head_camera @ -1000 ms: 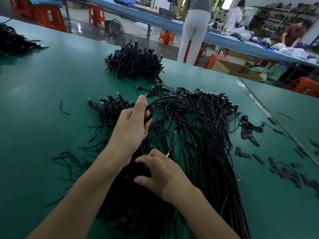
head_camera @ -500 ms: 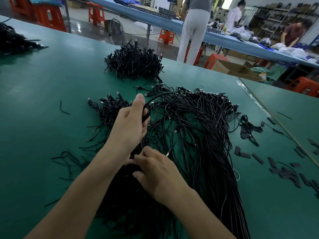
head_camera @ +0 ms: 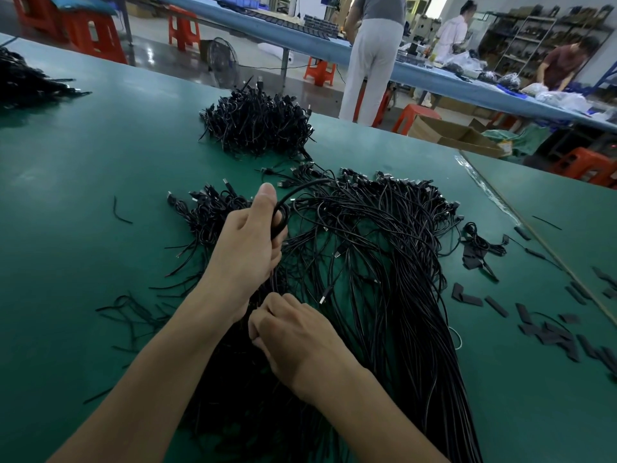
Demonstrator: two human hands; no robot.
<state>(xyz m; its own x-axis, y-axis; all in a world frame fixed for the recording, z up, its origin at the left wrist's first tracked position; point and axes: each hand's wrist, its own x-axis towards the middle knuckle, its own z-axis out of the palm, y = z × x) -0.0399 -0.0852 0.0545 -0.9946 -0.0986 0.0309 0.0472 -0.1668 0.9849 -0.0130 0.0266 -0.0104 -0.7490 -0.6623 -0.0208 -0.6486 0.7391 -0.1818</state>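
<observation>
Factory floor: long worktables (head_camera: 100, 135), cable heaps (head_camera: 257, 123), shelving (head_camera: 521, 38).

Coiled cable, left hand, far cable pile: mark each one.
coiled cable (head_camera: 282, 213), head view, on the loop beside the thumb.
left hand (head_camera: 245, 252), head view, on the back of the hand.
far cable pile (head_camera: 257, 125), head view, on the heap's middle.

Loose cables (head_camera: 384, 262) centre of table (head_camera: 83, 168); bundled pile (head_camera: 257, 125) behind; strips (head_camera: 547, 329) right.
</observation>
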